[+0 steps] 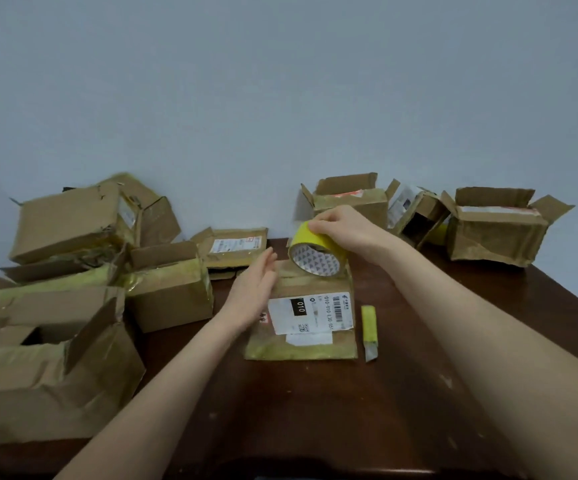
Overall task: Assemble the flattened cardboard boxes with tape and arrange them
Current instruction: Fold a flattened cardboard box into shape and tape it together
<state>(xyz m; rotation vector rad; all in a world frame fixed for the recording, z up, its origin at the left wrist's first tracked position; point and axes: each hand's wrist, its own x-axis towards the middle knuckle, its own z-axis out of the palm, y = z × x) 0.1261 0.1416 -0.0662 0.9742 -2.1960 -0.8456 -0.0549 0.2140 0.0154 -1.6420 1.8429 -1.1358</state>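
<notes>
Flat at mid-table: labelled box (301, 306), seemingly not yet taped. Over its far end, yellow tape roll (317, 252), pinched at the top by right hand (336, 225). Left hand (253, 292) straight-fingered by the box's left edge, holding nothing. Cutter (369, 332) just right. Probably midway: heap of boxes (55, 368) left, row of boxes (495, 233) back right. Open room only on near table (315, 410).

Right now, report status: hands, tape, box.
Right hand gripping yellow tape roll over far end of flattened box. Left hand open at its left edge. Yellow cutter lying right of it, not in the way.
</notes>
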